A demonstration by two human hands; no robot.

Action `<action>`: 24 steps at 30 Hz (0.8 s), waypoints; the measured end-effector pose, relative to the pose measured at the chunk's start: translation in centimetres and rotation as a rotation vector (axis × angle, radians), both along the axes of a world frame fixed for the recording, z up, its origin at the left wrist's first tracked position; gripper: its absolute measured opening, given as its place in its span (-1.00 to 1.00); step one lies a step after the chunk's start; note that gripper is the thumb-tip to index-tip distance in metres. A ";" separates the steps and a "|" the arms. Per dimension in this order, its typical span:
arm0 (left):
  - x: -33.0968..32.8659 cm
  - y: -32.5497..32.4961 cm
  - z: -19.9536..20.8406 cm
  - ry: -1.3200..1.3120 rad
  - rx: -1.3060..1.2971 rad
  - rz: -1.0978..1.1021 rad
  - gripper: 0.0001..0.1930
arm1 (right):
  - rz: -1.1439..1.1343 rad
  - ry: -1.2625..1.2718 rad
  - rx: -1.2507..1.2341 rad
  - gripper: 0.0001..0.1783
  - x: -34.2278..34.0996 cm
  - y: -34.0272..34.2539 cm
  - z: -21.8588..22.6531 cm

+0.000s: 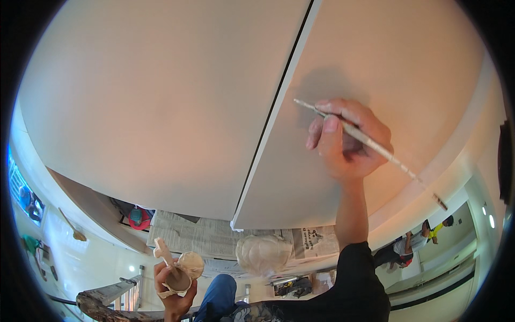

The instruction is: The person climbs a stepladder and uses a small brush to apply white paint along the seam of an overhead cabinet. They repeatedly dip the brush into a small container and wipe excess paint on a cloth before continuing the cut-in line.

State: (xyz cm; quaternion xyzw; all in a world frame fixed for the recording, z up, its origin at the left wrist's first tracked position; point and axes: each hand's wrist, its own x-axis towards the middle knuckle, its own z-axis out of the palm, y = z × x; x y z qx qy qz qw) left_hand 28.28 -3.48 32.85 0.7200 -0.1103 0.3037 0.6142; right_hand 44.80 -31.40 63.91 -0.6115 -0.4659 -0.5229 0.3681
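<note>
My right hand (357, 137) is closed round a thin, paint-smeared artist's paintbrush (387, 154) in a pen grip. The brush's tip stands close to the white edge strip (272, 115) of a large beige panel (386, 64); whether it touches I cannot tell. Beside that strip runs a dark gap, with a second beige panel (150, 107) to its left. Low down, my left hand (174, 306) is wrapped round a small paint-crusted cup (177, 283) with beige paint inside. A coated, stick-like piece (162, 250) and a round, cream-coated piece (191, 263) stand out at its rim.
Newspaper sheets (204, 239) lie below the panels, with a crumpled cream plastic bundle (264, 253) on them. A worn ladder (107, 292) stands at the lower left. People (405, 247) are down at the right; a broom (72, 225) is on the left.
</note>
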 end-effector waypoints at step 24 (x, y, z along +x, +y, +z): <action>1.3 0.3 -2.6 0.070 -0.142 -0.169 -0.19 | -0.148 -0.142 -0.233 -0.79 1.1 -1.1 -4.3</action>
